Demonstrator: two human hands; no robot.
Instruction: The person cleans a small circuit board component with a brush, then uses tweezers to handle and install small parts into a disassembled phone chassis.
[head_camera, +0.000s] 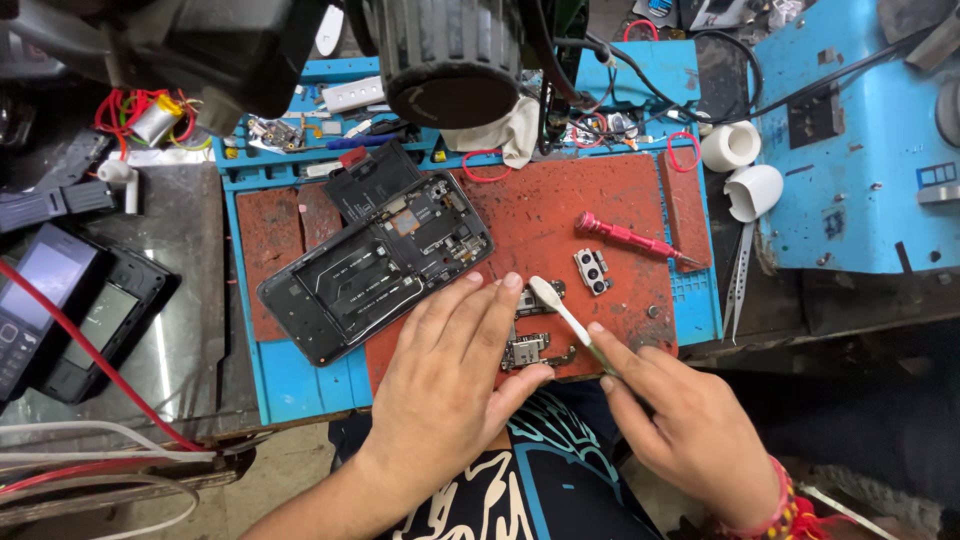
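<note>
Nearest, at lower centre, the left hand (450, 375) lies flat and open, fingers spread, pressing a small circuit board (530, 350) against the worn red mat (590, 200); thumb and fingertips touch the board's edges. At lower right, the right hand (690, 430) is closed in a pinch on a slim brush (565, 320), whose pale rounded head rests just above the board. Left of centre, an opened phone chassis (375, 265), black and rectangular, lies tilted with metal shields exposed. Right of centre sit a small camera module (592, 270) and a red-handled screwdriver (630, 237). Beneath is a blue ridged work tray (300, 385). Farther, at top centre, a dark ribbed cylindrical microscope barrel (450, 50) overhangs.
</note>
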